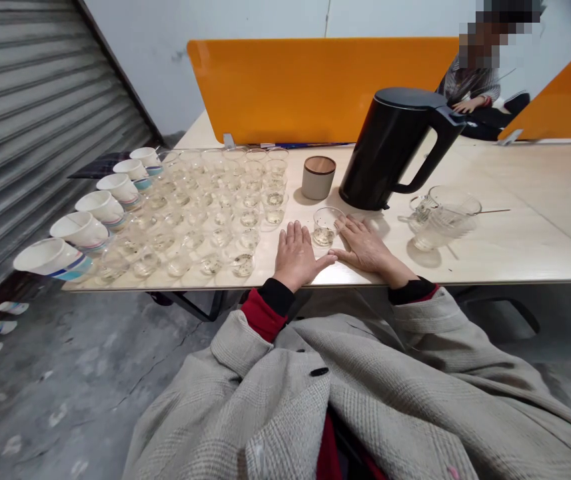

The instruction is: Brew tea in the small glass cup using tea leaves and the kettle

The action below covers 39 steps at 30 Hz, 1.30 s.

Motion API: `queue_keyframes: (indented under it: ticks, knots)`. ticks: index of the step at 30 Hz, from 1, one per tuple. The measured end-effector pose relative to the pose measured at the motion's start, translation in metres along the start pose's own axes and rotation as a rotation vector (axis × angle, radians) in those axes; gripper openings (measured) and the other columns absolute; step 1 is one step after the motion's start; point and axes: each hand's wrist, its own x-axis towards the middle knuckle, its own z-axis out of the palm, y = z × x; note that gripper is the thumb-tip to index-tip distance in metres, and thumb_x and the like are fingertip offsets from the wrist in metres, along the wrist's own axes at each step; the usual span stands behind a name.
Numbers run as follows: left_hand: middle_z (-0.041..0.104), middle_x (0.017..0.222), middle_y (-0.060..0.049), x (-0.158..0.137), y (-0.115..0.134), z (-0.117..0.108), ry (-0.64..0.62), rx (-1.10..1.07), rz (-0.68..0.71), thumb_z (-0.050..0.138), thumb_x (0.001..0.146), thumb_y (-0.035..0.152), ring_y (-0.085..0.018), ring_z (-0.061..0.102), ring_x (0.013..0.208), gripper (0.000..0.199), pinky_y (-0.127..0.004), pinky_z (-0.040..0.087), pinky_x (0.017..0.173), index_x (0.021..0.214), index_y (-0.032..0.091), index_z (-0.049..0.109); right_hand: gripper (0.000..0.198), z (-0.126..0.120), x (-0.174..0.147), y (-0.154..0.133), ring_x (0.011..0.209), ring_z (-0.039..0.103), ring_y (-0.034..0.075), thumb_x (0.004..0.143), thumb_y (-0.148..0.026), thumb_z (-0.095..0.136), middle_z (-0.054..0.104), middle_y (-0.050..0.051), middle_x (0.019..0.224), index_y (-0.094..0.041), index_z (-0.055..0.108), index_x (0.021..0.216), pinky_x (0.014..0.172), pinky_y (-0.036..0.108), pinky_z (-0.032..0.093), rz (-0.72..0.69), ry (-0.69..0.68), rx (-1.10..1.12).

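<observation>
- The left hand (296, 253) lies flat on the table (515, 247), palm down, fingers loosely spread and gripping nothing.
- The right hand (365, 245) also rests flat and open on the tabletop, its thumb pointing toward the left hand so that the 2 thumbs nearly meet.
- A small glass cup (325, 227) stands upright between the 2 hands, just beyond the thumbs; something pale sits at its bottom, perhaps tea leaves, though it is too small to tell.
- Neither hand clearly touches the cup; the right fingers lie just beside it.
- To the left of the hands, rows of similar small glasses (215, 200) cover the table.
- A line of white paper cups (82, 230) lies tipped on their sides along the left edge.
- A black electric kettle (395, 150) stands behind the right hand, with a beige canister with a wooden lid (318, 177) beside it.
- A clear glass pitcher (445, 217) sits to the right of the kettle.
- An orange divider (315, 87) stands at the far edge, and another person (472, 87) sits beyond it.
</observation>
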Motion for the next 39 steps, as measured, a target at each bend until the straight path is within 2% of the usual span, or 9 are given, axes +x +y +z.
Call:
queue_keyframes:
  ticks: [9, 21, 29, 36, 39]
  knots:
    - [0.017, 0.179, -0.028, -0.0012, -0.0004, 0.0006, 0.020, -0.005, 0.006, 0.045, 0.096, 0.083, -0.039, 0.011, 0.170, 0.114, -0.054, 0.011, 0.138, 0.168, -0.003, 0.027, 0.095, 0.0024, -0.0001, -0.0001, 0.164, 0.026, 0.045, 0.100, -0.077, 0.043, 0.033, 0.023, 0.174, -0.010, 0.039, 0.167, 0.131, 0.068, 0.019, -0.007, 0.039, 0.013]
    - [0.018, 0.179, -0.028, -0.0002, -0.0010, 0.0025, 0.024, -0.002, 0.005, 0.043, 0.096, 0.084, -0.039, 0.011, 0.170, 0.114, -0.054, 0.011, 0.138, 0.168, -0.003, 0.026, 0.095, 0.0048, 0.0008, 0.0038, 0.164, 0.026, 0.045, 0.099, -0.077, 0.045, 0.032, 0.021, 0.175, -0.013, 0.036, 0.169, 0.131, 0.068, 0.022, -0.016, 0.038, 0.000]
    - [0.018, 0.179, -0.028, -0.0014, 0.0000, 0.0006, 0.018, 0.001, 0.003, 0.044, 0.096, 0.083, -0.039, 0.011, 0.170, 0.113, -0.053, 0.011, 0.138, 0.168, -0.003, 0.027, 0.097, 0.0002, -0.0003, -0.0002, 0.164, 0.025, 0.045, 0.099, -0.077, 0.043, 0.030, 0.024, 0.175, -0.006, 0.039, 0.166, 0.132, 0.066, 0.019, 0.004, 0.012, -0.007]
    - [0.018, 0.179, -0.028, 0.0018, -0.0010, 0.0028, 0.025, -0.004, 0.005, 0.044, 0.096, 0.084, -0.039, 0.012, 0.170, 0.114, -0.054, 0.012, 0.138, 0.168, -0.002, 0.027, 0.097, 0.0037, -0.0003, 0.0047, 0.164, 0.026, 0.045, 0.098, -0.078, 0.046, 0.033, 0.023, 0.174, -0.012, 0.037, 0.168, 0.131, 0.069, 0.019, -0.019, 0.043, 0.039]
    - [0.020, 0.178, -0.029, -0.0012, -0.0009, 0.0027, 0.044, -0.006, 0.007, 0.047, 0.095, 0.083, -0.040, 0.013, 0.170, 0.113, -0.053, 0.013, 0.138, 0.167, -0.002, 0.029, 0.107, 0.0044, -0.0005, 0.0077, 0.164, 0.026, 0.045, 0.094, -0.082, 0.050, 0.028, 0.025, 0.176, -0.011, 0.030, 0.171, 0.131, 0.068, 0.021, -0.017, 0.082, 0.113]
